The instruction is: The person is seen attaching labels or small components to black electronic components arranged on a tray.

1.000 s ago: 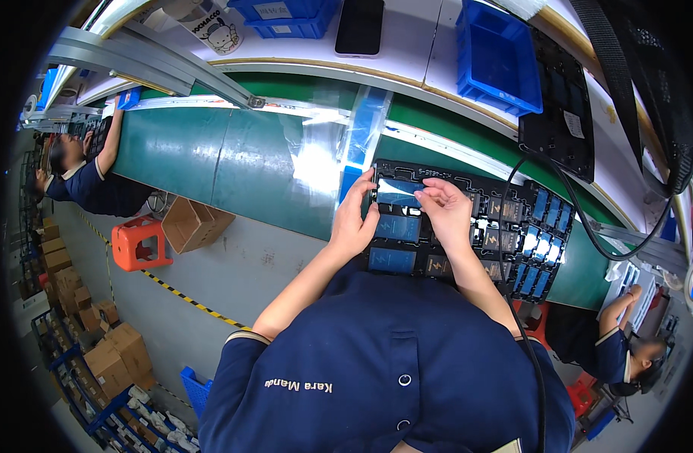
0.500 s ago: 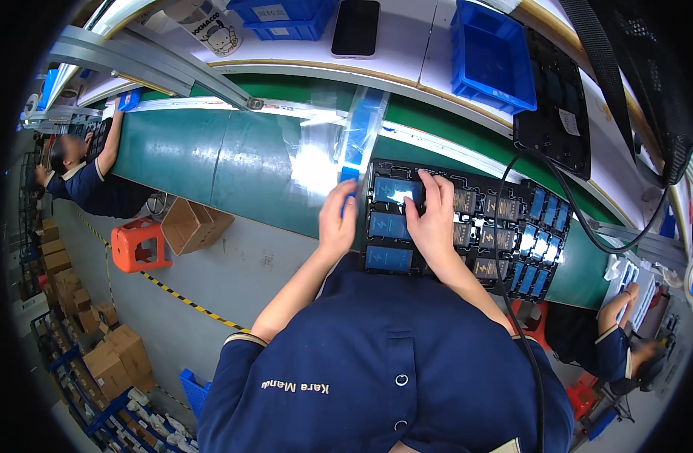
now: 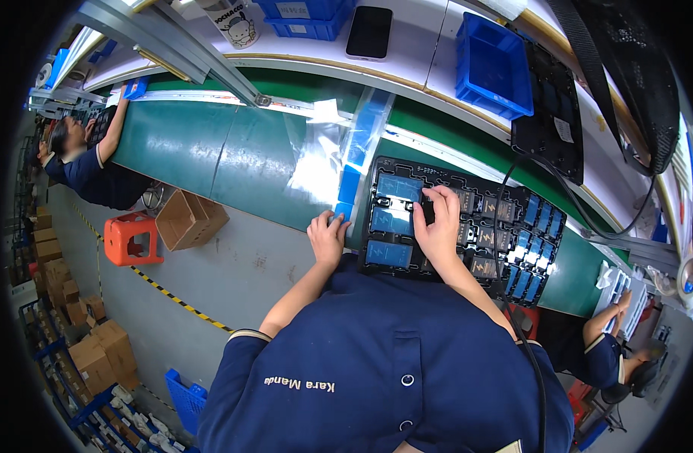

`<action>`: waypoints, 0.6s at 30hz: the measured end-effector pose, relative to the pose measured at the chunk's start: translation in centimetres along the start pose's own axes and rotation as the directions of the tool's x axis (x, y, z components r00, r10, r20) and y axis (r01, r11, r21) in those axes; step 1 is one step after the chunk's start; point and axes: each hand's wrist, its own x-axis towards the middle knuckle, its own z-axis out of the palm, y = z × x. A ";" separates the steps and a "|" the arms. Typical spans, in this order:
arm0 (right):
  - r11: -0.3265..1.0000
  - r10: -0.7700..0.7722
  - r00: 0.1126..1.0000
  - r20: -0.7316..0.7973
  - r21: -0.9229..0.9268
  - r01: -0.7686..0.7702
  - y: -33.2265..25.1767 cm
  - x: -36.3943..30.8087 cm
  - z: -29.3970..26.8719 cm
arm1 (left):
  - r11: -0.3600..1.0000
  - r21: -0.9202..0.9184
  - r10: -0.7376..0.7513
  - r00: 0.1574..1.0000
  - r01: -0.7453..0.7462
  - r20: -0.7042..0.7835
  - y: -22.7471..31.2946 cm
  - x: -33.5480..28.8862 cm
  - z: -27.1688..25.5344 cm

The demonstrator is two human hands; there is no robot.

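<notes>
My left hand (image 3: 328,238) is at the near end of a blue film strip (image 3: 347,192), its fingers and thumb closed on that end. The strip runs away across the bench beside clear plastic film (image 3: 316,162). My right hand (image 3: 439,226) rests over a black tray (image 3: 371,198), fingers curved and apart from the thumb, holding nothing visible. Its fingertips are at the right edge of the blue-covered rectangular pieces (image 3: 392,220) in the tray's left column. Further right in the tray sit dark printed rectangular pieces (image 3: 493,235) and smaller blue ones (image 3: 544,219).
A black cable (image 3: 505,291) hangs across the tray. On the shelf beyond are a blue bin (image 3: 494,68), a phone (image 3: 369,32) and another black tray (image 3: 565,155). One person (image 3: 90,170) works at far left, another (image 3: 603,340) at right. An orange stool (image 3: 131,238) stands beside a cardboard box (image 3: 188,219).
My left hand has moved nearer to me, down to the blue strip's near end. My right hand has shifted slightly nearer and right, off the top left piece. The view has tilted a little.
</notes>
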 end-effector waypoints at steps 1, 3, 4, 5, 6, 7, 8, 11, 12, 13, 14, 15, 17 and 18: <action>1.000 -0.006 1.000 -0.001 -0.004 0.006 0.1 0.0 0.0 | 1.000 -0.002 0.015 1.000 -0.015 0.001 0.0 0.0 0.1; 1.000 -0.002 1.000 0.003 -0.024 0.002 0.1 0.0 0.0 | 1.000 -0.007 0.029 1.000 -0.029 -0.005 0.2 0.0 0.3; 1.000 -0.009 1.000 0.002 -0.026 0.009 0.2 0.0 0.1 | 0.999 -0.036 -0.031 0.999 0.030 -0.021 0.7 0.2 0.0; 0.999 -0.025 1.000 -0.005 -0.033 0.025 0.2 0.0 0.1 | 0.994 -0.065 -0.091 0.995 0.089 -0.036 1.1 0.4 -0.2; 0.998 -0.041 0.999 -0.011 -0.040 0.040 0.3 0.0 0.2 | 0.994 -0.068 -0.092 0.995 0.089 -0.042 0.9 0.6 -0.4; 0.998 -0.046 0.999 -0.010 -0.041 0.045 0.2 0.0 0.1 | 0.993 0.091 -0.067 0.997 0.070 -0.044 0.2 0.8 -0.9; 0.998 -0.045 0.999 -0.005 -0.043 0.044 0.2 0.0 0.1 | 0.968 0.247 -0.043 0.998 0.052 -0.042 -0.6 0.9 -1.3; 0.997 -0.048 0.999 0.003 -0.057 0.048 0.1 0.0 0.0 | 0.960 0.260 -0.112 0.994 0.105 0.010 -2.6 1.8 -2.2; 0.996 -0.047 0.999 0.005 -0.070 0.047 0.1 0.0 0.0 | 0.947 0.298 -0.124 0.992 0.117 0.003 -3.1 2.2 -2.5; 0.996 -0.051 0.999 0.005 -0.068 0.051 0.1 0.0 0.0 | 0.941 0.301 -0.170 0.985 0.152 0.032 -3.8 2.6 -2.6; 0.997 -0.055 0.998 0.006 -0.063 0.055 0.0 0.0 0.0 | 0.941 0.302 -0.171 0.985 0.155 0.028 -4.1 3.0 -2.5; 0.997 -0.058 0.998 0.007 -0.057 0.058 0.0 0.0 0.0 | 0.935 0.297 -0.205 0.979 0.193 0.009 -4.5 3.4 -2.5; 0.997 -0.058 0.998 0.003 -0.056 0.058 0.0 0.0 0.0 | 0.968 0.157 -0.195 0.980 0.197 -0.030 -4.5 3.9 -2.6; 0.997 -0.056 0.998 0.001 -0.056 0.056 -0.1 0.0 0.0 | 0.968 0.156 -0.194 0.981 0.196 -0.033 -4.5 3.6 -2.8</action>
